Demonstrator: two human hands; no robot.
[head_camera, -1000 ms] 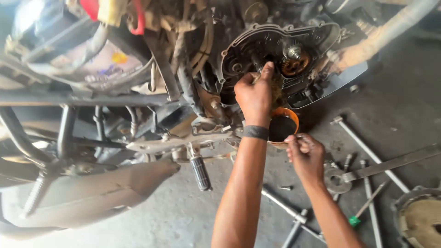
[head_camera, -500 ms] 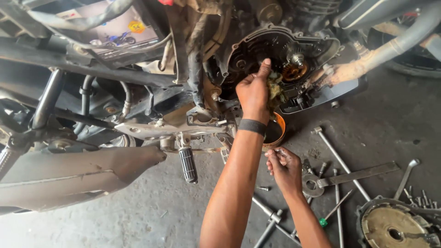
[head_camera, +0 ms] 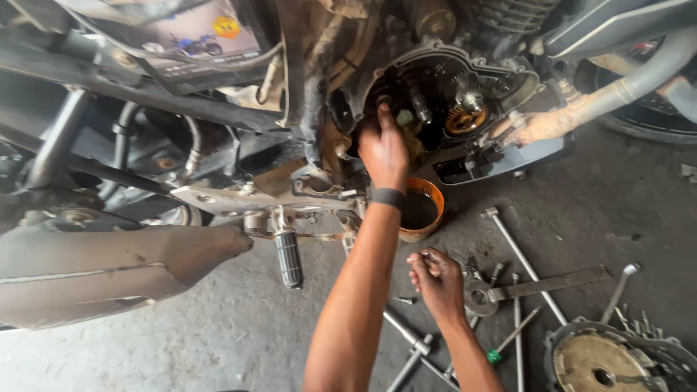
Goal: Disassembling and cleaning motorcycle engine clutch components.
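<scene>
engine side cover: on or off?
Off. The engine case is open, gears exposed; the left hand reaches inside. A round cover lies on the floor.

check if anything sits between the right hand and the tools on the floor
Nothing visible does. The right hand hovers just above the floor beside the flat wrench, with open floor between them. The left hand is up in the open engine case.

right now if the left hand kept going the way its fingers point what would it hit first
Probably the dark inner wall of the open engine case. The left hand reaches up into it, fingers beside a pale green rag-like wad; depth is unclear, so contact may exist already.
</scene>
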